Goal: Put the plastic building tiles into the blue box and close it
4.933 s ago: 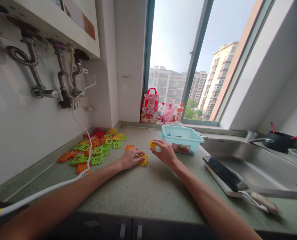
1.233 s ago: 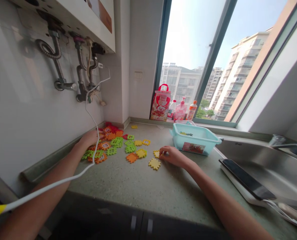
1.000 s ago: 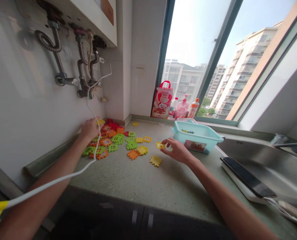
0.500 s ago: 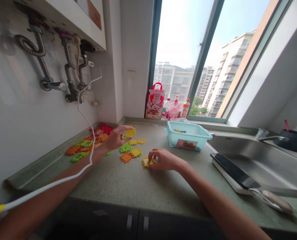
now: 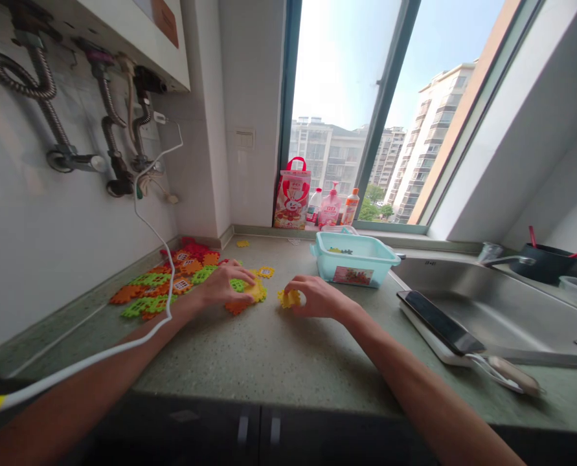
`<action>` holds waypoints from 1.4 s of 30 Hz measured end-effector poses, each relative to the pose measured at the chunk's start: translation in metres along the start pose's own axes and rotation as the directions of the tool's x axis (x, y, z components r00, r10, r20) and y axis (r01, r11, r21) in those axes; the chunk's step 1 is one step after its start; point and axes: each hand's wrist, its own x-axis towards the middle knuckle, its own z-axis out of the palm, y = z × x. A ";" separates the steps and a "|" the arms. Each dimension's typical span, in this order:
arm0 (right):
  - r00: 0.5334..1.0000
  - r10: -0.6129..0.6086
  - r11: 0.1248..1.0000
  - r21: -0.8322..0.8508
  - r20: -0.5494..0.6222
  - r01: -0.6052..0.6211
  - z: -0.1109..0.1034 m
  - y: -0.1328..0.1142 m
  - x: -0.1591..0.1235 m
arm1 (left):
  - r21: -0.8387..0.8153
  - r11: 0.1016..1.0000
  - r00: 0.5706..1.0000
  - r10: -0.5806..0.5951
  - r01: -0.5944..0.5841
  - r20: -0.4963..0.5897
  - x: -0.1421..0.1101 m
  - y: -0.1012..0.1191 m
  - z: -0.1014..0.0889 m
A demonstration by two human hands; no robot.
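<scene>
Though flat, tooth-edged yellow tiles [image 5: 286,299]

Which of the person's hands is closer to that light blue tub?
Right. The right hand is just front-left of the tub, pinching a yellow piece; the left hand is farther left, at another yellow piece.

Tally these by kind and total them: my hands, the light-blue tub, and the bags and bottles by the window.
Hands: 2 (left hand and right hand, each on yellow toothed pieces)
Light-blue tub: 1
Red-handled bag: 1
Bottles: 3 (red-capped bottle, pink pump bottle, orange-capped bottle)
Total: 7
</scene>
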 end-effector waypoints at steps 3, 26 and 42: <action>0.987 -0.041 0.999 -0.013 -0.153 0.040 -0.018 0.008 -0.003 | -0.017 0.998 0.993 -0.055 0.057 0.103 -0.001 -0.004 0.006; 0.883 0.059 0.944 -0.261 -0.466 -0.201 -0.026 0.035 -0.007 | -0.029 0.995 0.989 -0.098 0.095 -0.114 -0.001 0.009 0.014; 0.982 -0.141 0.981 -0.153 -0.122 0.122 0.012 -0.014 0.017 | -0.007 0.998 0.997 0.063 -0.064 -0.041 0.002 0.031 0.027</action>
